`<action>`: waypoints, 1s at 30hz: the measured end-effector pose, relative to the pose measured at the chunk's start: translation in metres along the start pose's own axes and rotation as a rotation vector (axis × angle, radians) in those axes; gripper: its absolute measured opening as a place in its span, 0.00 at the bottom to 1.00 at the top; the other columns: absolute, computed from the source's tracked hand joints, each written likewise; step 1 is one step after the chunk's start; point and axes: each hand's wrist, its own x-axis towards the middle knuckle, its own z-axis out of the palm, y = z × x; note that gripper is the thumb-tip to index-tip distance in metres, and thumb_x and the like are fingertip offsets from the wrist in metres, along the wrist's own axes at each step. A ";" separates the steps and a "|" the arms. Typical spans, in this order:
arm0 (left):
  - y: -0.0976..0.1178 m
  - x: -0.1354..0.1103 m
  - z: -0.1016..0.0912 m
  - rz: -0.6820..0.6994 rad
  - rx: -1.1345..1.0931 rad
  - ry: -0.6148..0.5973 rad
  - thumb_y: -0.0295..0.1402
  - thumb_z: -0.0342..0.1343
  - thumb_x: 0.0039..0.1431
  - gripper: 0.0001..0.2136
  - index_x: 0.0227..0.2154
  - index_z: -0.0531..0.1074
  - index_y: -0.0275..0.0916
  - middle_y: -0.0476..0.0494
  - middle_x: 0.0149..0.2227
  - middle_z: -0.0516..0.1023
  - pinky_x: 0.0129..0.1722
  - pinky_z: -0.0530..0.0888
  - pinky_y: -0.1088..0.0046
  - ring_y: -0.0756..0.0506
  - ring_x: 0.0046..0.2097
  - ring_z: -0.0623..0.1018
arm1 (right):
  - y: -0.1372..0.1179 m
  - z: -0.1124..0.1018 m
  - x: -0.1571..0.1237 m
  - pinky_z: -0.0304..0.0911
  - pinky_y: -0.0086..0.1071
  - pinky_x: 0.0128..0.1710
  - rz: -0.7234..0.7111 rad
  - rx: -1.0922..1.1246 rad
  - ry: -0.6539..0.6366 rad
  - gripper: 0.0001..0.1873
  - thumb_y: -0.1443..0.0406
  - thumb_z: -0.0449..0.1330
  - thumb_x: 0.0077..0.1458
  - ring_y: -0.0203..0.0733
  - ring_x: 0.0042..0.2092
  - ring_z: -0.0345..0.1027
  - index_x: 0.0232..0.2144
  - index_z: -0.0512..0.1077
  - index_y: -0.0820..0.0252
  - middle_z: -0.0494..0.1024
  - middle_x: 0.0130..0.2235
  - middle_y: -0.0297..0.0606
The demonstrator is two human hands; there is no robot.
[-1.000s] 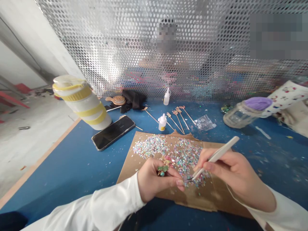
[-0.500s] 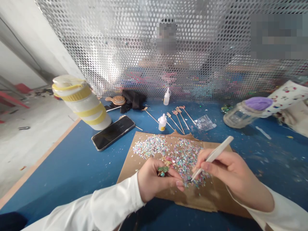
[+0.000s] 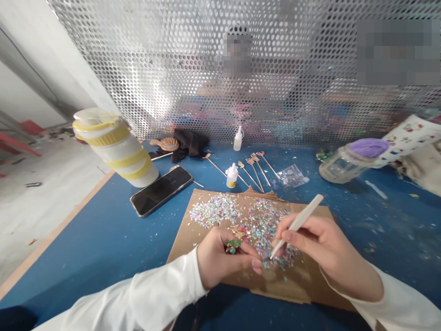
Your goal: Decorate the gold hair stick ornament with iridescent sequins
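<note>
My left hand [image 3: 223,257] is closed on a small flower-shaped ornament [image 3: 234,243] with green, teal and pink parts; its lower part is hidden by the fingers. My right hand [image 3: 320,248] grips white tweezers [image 3: 303,218], slanting down to the left. Their dark tip is close by the left fingertips; whether it pinches anything is too small to tell. Both hands are over a piece of cardboard [image 3: 275,292] spread with shiny rhinestones [image 3: 263,220], and a second pile of rhinestones [image 3: 215,209] lies to the upper left.
Beyond the cardboard stand two small glue bottles [image 3: 232,177], beside several flower-tipped sticks [image 3: 257,168] and a plastic bag [image 3: 292,176]. A phone [image 3: 161,191], tumbler [image 3: 117,147] and hairbrush [image 3: 167,144] are leftward. A jar [image 3: 344,163] lies at right; a perforated metal panel [image 3: 165,82] closes the back.
My right hand and the tweezers have shifted slightly left, bringing the tip nearer the left fingertips. My left hand has stayed almost still, still holding the ornament.
</note>
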 end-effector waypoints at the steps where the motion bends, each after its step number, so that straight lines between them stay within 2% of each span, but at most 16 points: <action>1: 0.000 0.000 -0.001 -0.004 0.005 -0.003 0.33 0.59 0.48 0.08 0.24 0.78 0.32 0.40 0.25 0.79 0.30 0.70 0.79 0.51 0.26 0.75 | 0.001 0.000 0.000 0.64 0.24 0.32 -0.001 -0.003 0.007 0.07 0.67 0.54 0.58 0.35 0.31 0.68 0.29 0.67 0.64 0.72 0.28 0.37; 11: 0.000 0.006 -0.001 -0.042 -0.050 0.053 0.31 0.60 0.46 0.06 0.23 0.77 0.32 0.41 0.24 0.79 0.27 0.70 0.79 0.53 0.23 0.73 | 0.004 0.001 0.001 0.66 0.26 0.32 -0.016 -0.001 0.054 0.07 0.66 0.55 0.57 0.37 0.31 0.69 0.29 0.68 0.63 0.72 0.28 0.37; 14: -0.003 0.008 -0.003 -0.041 -0.096 0.094 0.31 0.60 0.46 0.07 0.22 0.76 0.32 0.43 0.23 0.78 0.27 0.70 0.78 0.52 0.24 0.73 | 0.004 -0.005 0.002 0.65 0.25 0.33 -0.081 -0.043 0.082 0.07 0.66 0.55 0.57 0.35 0.32 0.68 0.28 0.69 0.62 0.71 0.29 0.36; 17: -0.007 0.011 -0.007 -0.027 -0.125 0.194 0.33 0.59 0.47 0.07 0.22 0.75 0.33 0.45 0.23 0.78 0.27 0.69 0.79 0.52 0.25 0.73 | -0.001 -0.020 0.002 0.64 0.25 0.34 -0.194 -0.132 0.163 0.06 0.66 0.54 0.58 0.35 0.33 0.67 0.29 0.70 0.60 0.71 0.30 0.35; 21: -0.014 0.016 -0.012 -0.009 -0.129 0.271 0.34 0.58 0.49 0.08 0.22 0.74 0.33 0.45 0.24 0.77 0.31 0.69 0.79 0.52 0.28 0.73 | -0.011 -0.051 0.004 0.62 0.29 0.37 -0.303 -0.398 0.285 0.09 0.64 0.51 0.59 0.37 0.36 0.66 0.30 0.69 0.57 0.71 0.32 0.34; 22: -0.016 0.017 -0.012 0.013 -0.136 0.279 0.34 0.58 0.49 0.09 0.23 0.74 0.32 0.45 0.25 0.77 0.33 0.69 0.79 0.52 0.29 0.73 | -0.011 -0.059 0.006 0.61 0.30 0.37 -0.317 -0.527 0.339 0.11 0.63 0.49 0.60 0.38 0.36 0.66 0.30 0.68 0.57 0.71 0.32 0.35; 24: -0.020 0.019 -0.013 0.054 -0.160 0.284 0.34 0.58 0.49 0.09 0.24 0.74 0.32 0.44 0.26 0.77 0.37 0.69 0.78 0.51 0.32 0.74 | -0.004 -0.075 0.013 0.60 0.34 0.37 -0.341 -0.927 0.431 0.13 0.62 0.46 0.61 0.41 0.37 0.65 0.30 0.67 0.58 0.71 0.34 0.37; 25: -0.022 0.020 -0.014 0.049 -0.173 0.278 0.35 0.58 0.50 0.09 0.24 0.74 0.32 0.44 0.26 0.77 0.34 0.69 0.78 0.52 0.30 0.74 | 0.004 -0.082 0.018 0.59 0.36 0.38 -0.331 -1.007 0.426 0.12 0.61 0.47 0.59 0.43 0.37 0.65 0.30 0.68 0.59 0.72 0.33 0.39; 27: -0.023 0.020 -0.014 0.000 -0.194 0.268 0.37 0.57 0.49 0.11 0.26 0.73 0.31 0.44 0.26 0.77 0.22 0.67 0.81 0.55 0.21 0.70 | 0.026 -0.091 0.030 0.56 0.39 0.41 -0.287 -1.135 0.364 0.12 0.64 0.47 0.59 0.47 0.41 0.64 0.37 0.69 0.60 0.72 0.39 0.42; 29: -0.021 0.020 -0.013 -0.090 -0.208 0.259 0.39 0.58 0.48 0.13 0.27 0.72 0.31 0.44 0.28 0.77 0.11 0.54 0.82 0.60 0.12 0.60 | 0.049 -0.093 0.041 0.57 0.37 0.36 -0.232 -1.181 0.287 0.12 0.67 0.49 0.57 0.47 0.38 0.66 0.40 0.70 0.59 0.73 0.36 0.41; 30: -0.020 0.019 -0.012 -0.131 -0.216 0.257 0.41 0.58 0.47 0.14 0.28 0.71 0.31 0.44 0.28 0.76 0.09 0.50 0.82 0.62 0.11 0.57 | 0.059 -0.092 0.045 0.57 0.34 0.32 -0.205 -1.192 0.223 0.10 0.67 0.51 0.55 0.44 0.33 0.67 0.37 0.72 0.57 0.74 0.33 0.38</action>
